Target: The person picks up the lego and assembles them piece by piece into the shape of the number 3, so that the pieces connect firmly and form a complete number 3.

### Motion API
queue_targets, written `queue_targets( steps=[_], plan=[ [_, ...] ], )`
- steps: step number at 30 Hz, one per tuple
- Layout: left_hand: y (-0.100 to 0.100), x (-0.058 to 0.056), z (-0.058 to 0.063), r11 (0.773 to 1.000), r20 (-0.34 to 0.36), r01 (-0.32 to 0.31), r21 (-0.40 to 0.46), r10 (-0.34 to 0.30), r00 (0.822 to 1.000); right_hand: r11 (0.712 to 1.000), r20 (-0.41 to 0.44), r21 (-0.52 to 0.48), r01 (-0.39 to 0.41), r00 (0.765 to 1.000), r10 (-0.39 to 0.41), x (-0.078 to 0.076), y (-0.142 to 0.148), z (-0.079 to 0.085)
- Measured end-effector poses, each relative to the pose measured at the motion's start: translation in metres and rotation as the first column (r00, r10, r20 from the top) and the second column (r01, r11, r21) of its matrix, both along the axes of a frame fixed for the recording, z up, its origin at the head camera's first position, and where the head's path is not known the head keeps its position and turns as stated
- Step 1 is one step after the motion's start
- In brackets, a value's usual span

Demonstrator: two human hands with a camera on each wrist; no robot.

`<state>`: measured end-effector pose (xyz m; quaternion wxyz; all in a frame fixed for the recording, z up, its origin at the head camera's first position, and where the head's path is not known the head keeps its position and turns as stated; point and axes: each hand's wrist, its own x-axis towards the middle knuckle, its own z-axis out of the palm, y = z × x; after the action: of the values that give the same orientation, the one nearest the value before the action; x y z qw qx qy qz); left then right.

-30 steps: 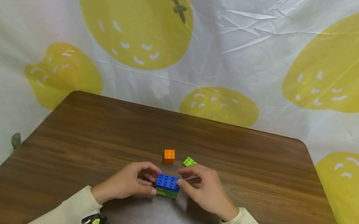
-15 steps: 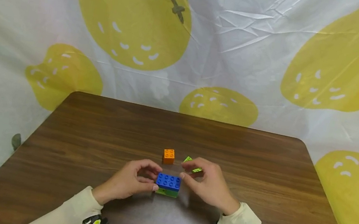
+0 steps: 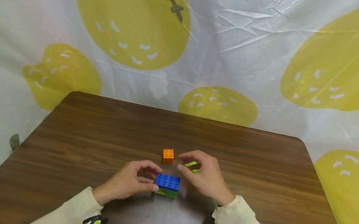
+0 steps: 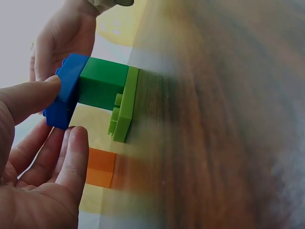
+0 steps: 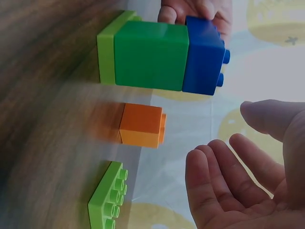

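In the head view, a stack of toy building bricks stands upright near the table's middle. Its top is a blue brick (image 3: 167, 182), its middle a green brick (image 4: 102, 81), and its base a thin lime brick (image 4: 126, 106). My left hand (image 3: 130, 180) holds the blue brick at its left end, thumb in front and fingers behind. My right hand (image 3: 207, 175), holding nothing, hovers over a second thin lime brick (image 5: 107, 196), its fingers loosely bent and apart from the thumb. That lime brick lies on the table, studs up, partly hidden by the hand in the head view.
An orange brick (image 3: 167, 156) sits behind the stack, left of the loose lime brick. The brown wooden table (image 3: 110, 128) reaches back to a hanging cloth (image 3: 231, 53) printed with yellow fruit.
My right hand has let go of the blue brick's right end and moved back and slightly right, over the loose lime brick. The left hand has stayed at the stack.
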<state>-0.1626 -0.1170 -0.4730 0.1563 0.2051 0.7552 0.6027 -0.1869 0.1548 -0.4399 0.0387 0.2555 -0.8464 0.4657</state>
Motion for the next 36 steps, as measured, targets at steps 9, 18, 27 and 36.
queue_targets(
  steps=[9, 18, 27, 36],
  plan=[
    [-0.001, 0.0, -0.001, 1.0, -0.007, 0.012, 0.013, -0.012, 1.0, 0.999, 0.007, -0.018, 0.03, 1.0, -0.03, -0.01, -0.005, -0.002],
    [0.0, 0.001, 0.0, 1.0, 0.003, -0.001, 0.017, 0.001, 1.0, 0.999, 0.006, -0.026, 0.04, 0.999, -0.04, -0.02, -0.011, -0.005],
    [0.001, 0.0, -0.002, 1.0, 0.001, 0.002, 0.016, -0.002, 1.0, 0.998, 0.014, -0.014, 0.056, 0.998, -0.056, -0.03, -0.016, -0.01],
    [0.005, 0.001, -0.002, 1.0, 0.003, 0.004, 0.021, -0.004, 1.0, 0.997, 0.038, 0.007, 0.073, 0.997, -0.074, -0.038, -0.018, -0.014]
  ],
)
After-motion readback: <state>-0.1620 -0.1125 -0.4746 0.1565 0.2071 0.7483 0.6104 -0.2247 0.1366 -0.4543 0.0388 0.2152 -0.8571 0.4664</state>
